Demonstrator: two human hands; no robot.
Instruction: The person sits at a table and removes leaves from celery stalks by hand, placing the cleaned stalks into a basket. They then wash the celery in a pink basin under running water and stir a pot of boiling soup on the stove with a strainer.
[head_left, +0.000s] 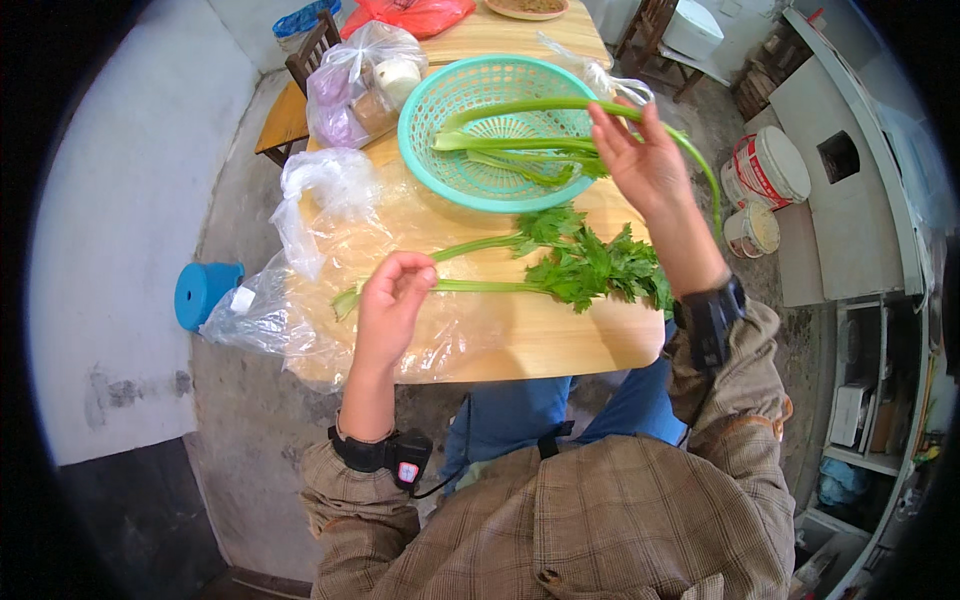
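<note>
My right hand (641, 161) is over the right rim of a turquoise plastic colander (420, 161), with a long leafless celery stalk (517, 107) between its thumb and fingers. That stalk's thick end lies over the colander, and its thin end droops past my wrist. More celery stalks (517, 142) rest inside the colander. My left hand (394, 300) is above the table (555, 341), thumb and forefinger together, in line with two leafy celery stalks (487, 286). It covers part of them; whether it grips one is hidden. Their leaves (592, 266) spread toward the right table edge.
Thin clear plastic sheeting (450, 337) covers the table's left part, beside a crumpled plastic bag (330, 180). A tied bag of food items (364, 86) stands left of the colander. A blue stool (206, 296) and lidded buckets (765, 169) stand on the floor.
</note>
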